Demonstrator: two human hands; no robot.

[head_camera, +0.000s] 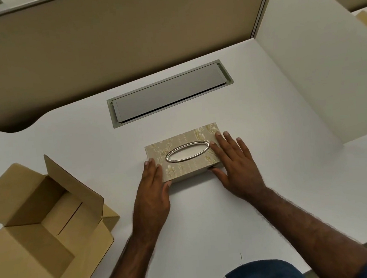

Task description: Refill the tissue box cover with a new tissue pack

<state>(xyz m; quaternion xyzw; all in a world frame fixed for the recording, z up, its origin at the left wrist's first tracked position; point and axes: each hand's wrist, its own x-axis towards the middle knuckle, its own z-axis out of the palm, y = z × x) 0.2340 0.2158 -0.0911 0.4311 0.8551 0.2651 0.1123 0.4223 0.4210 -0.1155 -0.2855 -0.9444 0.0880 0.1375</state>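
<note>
A beige floral tissue box cover point(182, 168) with a silver oval opening point(187, 151) lies flat on the white desk point(207, 215). My left hand point(153, 193) presses against its left end, fingers flat along the side. At the cover's right end rests my right hand point(234, 167), fingers spread over the top, thumb at the front corner. Both hands hold the cover between them. Through the oval I see only a pale surface. No separate tissue pack is in view.
An open brown cardboard box point(36, 231) stands at the left, flaps up, nothing visible inside. A grey cable hatch point(169, 93) is set into the desk behind the cover. A white divider panel point(319, 69) rises at the right.
</note>
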